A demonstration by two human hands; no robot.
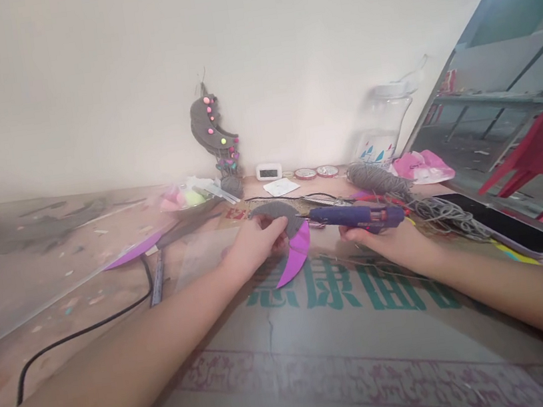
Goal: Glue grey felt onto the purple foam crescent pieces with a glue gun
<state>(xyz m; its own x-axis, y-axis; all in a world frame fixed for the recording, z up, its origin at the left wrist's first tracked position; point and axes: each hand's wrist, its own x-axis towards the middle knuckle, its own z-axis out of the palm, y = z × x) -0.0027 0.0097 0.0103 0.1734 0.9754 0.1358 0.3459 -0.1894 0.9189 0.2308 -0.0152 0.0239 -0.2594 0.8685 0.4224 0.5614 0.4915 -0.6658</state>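
Crescent (299, 243) lies at the middle of the bench, just above the green lettering on the printed sheet (296, 375): its upper part is covered in gray yarn, while the lower part is bare purple and tapers to 1 point toward you. Your left hand (259, 237) pinches it between thumb and fingers at the gray part; how many fingers sit beneath, you cannot tell from here. Your right hand (382, 240) is curled about the glue gun (354, 216), whose nozzle is beside the yarn, close to your left thumb; whether it touches, and whether a finger presses the trigger, cannot be told.

Expect the crescent to be light and fairly thin, probably bendy at the bare tip and soft where the yarn covers it. The purple face may be a little slick, so the wrapped part likely gives the better grip; hold it by the outer curve, with fingertips away from the nozzle, which may be hot.

Farther out, gray yarn (379, 179) lies beyond your right hand, with loose strands (451, 218) near the phone (504, 224). Behind, a white clock (268, 171) stands near 2 round tins (306, 174), and a decorated gray crescent (204, 130) hangs against the wall.
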